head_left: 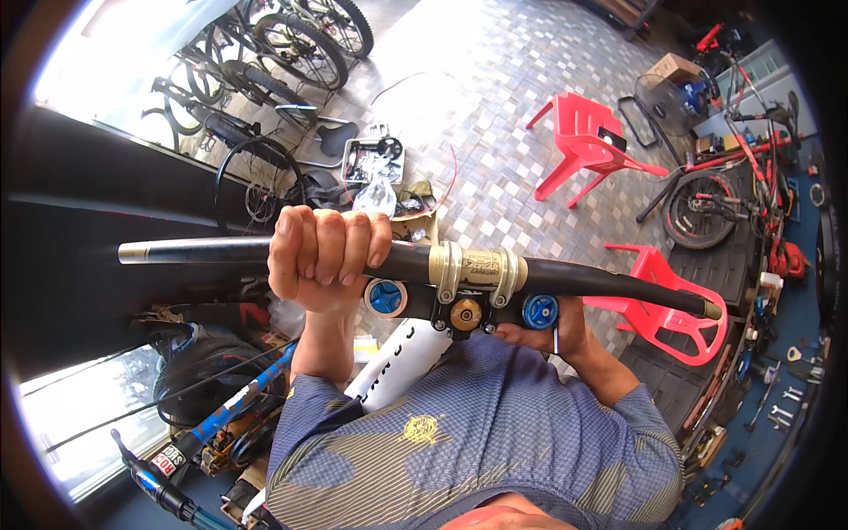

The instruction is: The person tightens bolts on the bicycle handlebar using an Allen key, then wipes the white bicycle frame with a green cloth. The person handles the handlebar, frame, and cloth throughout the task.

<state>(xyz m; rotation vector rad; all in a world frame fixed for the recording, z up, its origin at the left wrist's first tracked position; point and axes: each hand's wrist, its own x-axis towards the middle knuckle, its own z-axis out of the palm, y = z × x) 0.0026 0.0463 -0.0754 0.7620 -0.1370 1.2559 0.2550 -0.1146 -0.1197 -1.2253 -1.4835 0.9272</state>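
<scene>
A black handlebar (609, 281) with bare ends spans the view in front of my chest. My left hand (325, 252) wraps its left part, fingers closed over the top. Two silver clamps (449, 274) hold its gold middle on a stem, below which sits a gold round cap (465, 314). Blue fork caps lie to either side: a left cap (385, 297) by my left wrist, a right cap (540, 311) near my right hand (552, 336). That hand is curled beneath the bar, partly hidden; a thin pale strip shows at its fingers. What it grips is unclear.
Red plastic chairs (583, 132) stand ahead on the tiled floor. Several bicycles (300, 49) line the far left, near a tray of parts (373, 161). A blue bicycle frame (231, 402) is close on my left; a tool board (777, 389) runs along the right.
</scene>
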